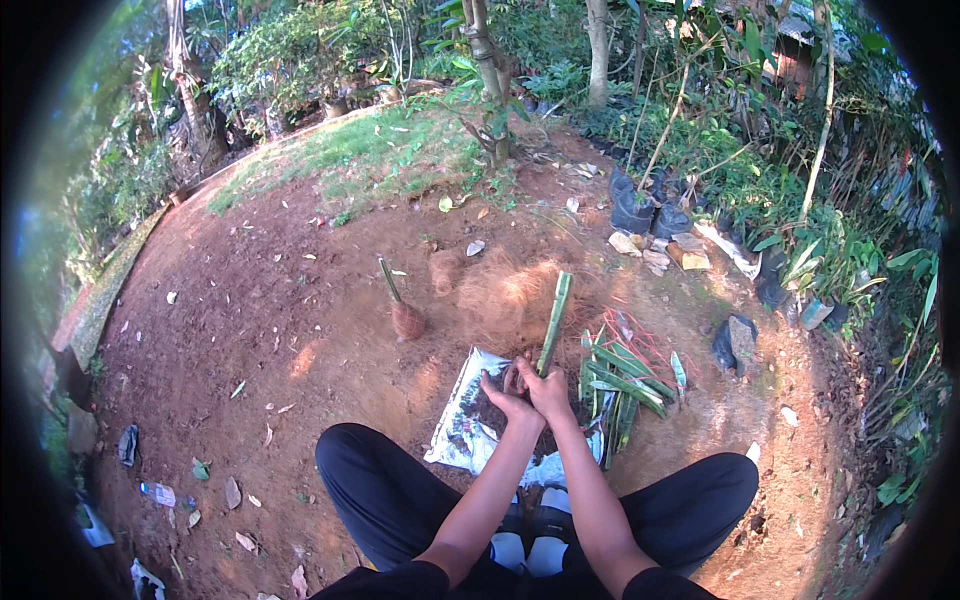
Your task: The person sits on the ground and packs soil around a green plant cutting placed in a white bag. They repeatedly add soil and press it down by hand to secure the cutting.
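Note:
Both of my hands meet over a white plastic sack with dark soil on it, in front of my feet. My right hand is closed round the lower end of a long green snake plant leaf, which stands up, tilted slightly right. Against it, my left hand is cupped about a dark brown clump of soil at the leaf's base; its fingers are partly hidden. Several cut snake plant leaves lie right of the sack. Beyond lies a heap of brown coir fibre.
A brown fibre-wrapped ball with a short green leaf piece rests left of the heap. Red string lies by the cut leaves. Black plant bags and stones line the right side. A plastic bottle lies far left.

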Available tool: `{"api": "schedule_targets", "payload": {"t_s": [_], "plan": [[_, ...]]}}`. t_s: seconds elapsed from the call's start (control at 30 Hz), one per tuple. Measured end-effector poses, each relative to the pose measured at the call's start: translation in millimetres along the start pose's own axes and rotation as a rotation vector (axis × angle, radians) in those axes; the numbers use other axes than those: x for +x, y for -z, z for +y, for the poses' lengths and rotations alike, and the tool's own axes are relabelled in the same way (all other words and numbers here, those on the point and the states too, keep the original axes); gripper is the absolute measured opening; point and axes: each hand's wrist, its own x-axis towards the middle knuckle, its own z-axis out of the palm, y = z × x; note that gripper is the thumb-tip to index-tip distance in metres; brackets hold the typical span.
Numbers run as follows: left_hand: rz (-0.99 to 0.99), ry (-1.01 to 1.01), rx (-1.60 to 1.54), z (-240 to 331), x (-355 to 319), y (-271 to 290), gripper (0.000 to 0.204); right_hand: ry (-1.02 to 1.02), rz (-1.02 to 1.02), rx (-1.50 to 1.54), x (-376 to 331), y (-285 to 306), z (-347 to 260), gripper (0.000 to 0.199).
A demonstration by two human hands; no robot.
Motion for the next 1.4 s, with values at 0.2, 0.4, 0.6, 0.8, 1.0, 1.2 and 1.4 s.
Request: {"api": "schedule_targets", "payload": {"t_s": [0.2,0.4,0.6,0.8,1.0,1.2,1.4], "plan": [[0.009,0.012,0.085,-2,-9,-1,0.098,-0.121,0.046,0.109,1,4,1,0.041],[-0.106,0.120,0.178,-3,13,10,0.088,-0.072,0.123,0.155,0,0,6,0.039],[-0.086,0.313,0.139,10,35,26,0.080,0.143,-0.046,0.202,-9,4,2,0.029],[0.025,0.122,0.008,13,23,18,0.080,0.058,-0.151,0.215,-17,-7,-2,0.029],[0.101,-0.004,-0.034,11,7,10,0.106,-0.101,0.114,0.221,-14,-9,-8,0.036],[0.072,0.009,-0.058,4,9,16,0.109,-0.120,0.099,0.205,-11,-3,0,0.035],[-0.025,0.120,0.013,6,23,23,0.104,-0.127,0.149,0.234,-11,-4,0,0.030]]}}
